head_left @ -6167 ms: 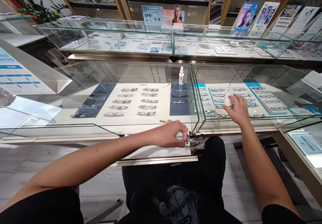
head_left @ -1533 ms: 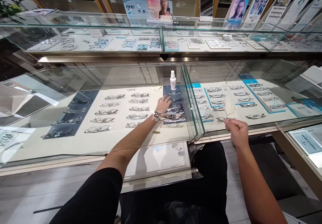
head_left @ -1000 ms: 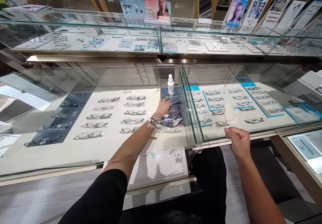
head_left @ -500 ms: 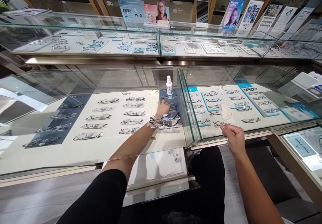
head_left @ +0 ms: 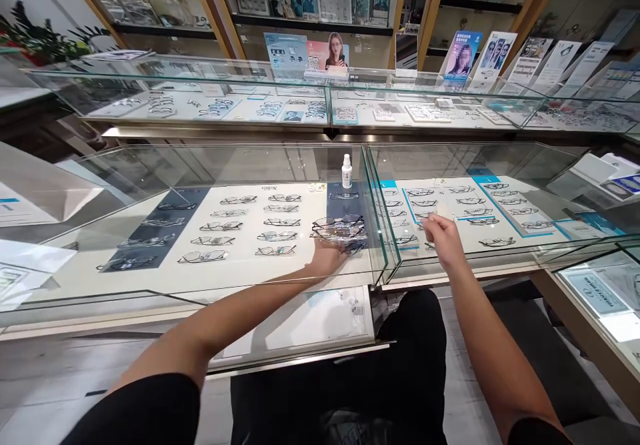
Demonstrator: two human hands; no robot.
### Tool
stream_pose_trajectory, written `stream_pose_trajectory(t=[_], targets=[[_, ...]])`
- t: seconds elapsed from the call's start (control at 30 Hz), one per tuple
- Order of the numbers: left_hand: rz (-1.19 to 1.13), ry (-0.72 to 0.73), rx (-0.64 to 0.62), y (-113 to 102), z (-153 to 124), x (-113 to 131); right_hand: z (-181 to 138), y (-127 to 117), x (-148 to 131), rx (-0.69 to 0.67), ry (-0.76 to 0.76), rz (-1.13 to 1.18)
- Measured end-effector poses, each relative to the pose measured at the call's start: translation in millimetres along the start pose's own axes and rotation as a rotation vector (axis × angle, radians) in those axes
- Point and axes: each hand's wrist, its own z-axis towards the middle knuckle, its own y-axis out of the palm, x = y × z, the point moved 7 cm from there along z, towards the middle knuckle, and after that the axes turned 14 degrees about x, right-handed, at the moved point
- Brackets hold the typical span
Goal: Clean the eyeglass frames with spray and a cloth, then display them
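My left hand (head_left: pixel 326 255) is inside the left glass display case, under its top pane, by the dark blue panel (head_left: pixel 334 210) at the right end. A cluster of eyeglasses (head_left: pixel 340 227), apparently on the pane, overlaps its fingers, so I cannot see whether it grips anything. Above the right case, my right hand (head_left: pixel 445 237) is closed, thumb against the curled fingers. A pale cloth (head_left: pixel 443 210) shows partly behind it and seems to be pinched there. Behind the cluster of eyeglasses stands a white bottle (head_left: pixel 347 171), upright.
Rows of eyeglasses (head_left: pixel 278 236) lie inside the left case, and more frames (head_left: pixel 497 241) in the right one. A glass edge (head_left: pixel 379 221) divides the two cases. Farther back runs another glass counter (head_left: pixel 330 101) with brochure stands (head_left: pixel 460 58). A white box (head_left: pixel 607 175) is at the right.
My left hand has drawn back toward me, its fingers now behind the eyeglasses. My right hand has risen slightly and moved left, and less of the pale cloth shows. The view has tilted up.
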Motion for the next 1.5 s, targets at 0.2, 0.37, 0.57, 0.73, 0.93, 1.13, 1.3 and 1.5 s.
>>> stream_pose_trajectory(t=[0.2, 0.37, 0.57, 0.73, 0.93, 1.13, 1.3, 1.5], targets=[[-0.018, -0.121, -0.185, -23.4, -70.3, 16.8, 48.8, 69.9, -46.9, -0.108, -0.202, -0.042], [-0.087, -0.166, -0.323, -51.4, -110.1, 37.5, 104.0, 126.0, -40.0, -0.078, -0.262, -0.112], [-0.117, -0.122, -0.267, -88.0, -119.4, 61.5, 137.3, 189.7, -8.8, -0.233, -0.198, -0.183], [-0.197, -0.083, -0.326, -115.9, -137.3, 82.6, 140.9, 235.0, 4.2, -0.381, -0.209, -0.191], [-0.276, -0.023, -0.313, -179.9, -146.7, 108.2, 138.9, 254.0, 6.7, -0.401, -0.288, -0.24], [-0.096, 0.141, -0.066, -249.3, -81.8, 102.3, 152.3, 203.8, 11.5, -0.304, -0.321, -0.28], [0.1, 0.102, 0.068, -250.9, 13.5, 72.1, 170.4, 130.9, 9.8, -0.068, -0.314, -0.237], [0.191, 0.151, 0.103, -203.5, 91.0, 48.7, 176.6, 106.2, 8.2, 0.067, -0.289, -0.225]])
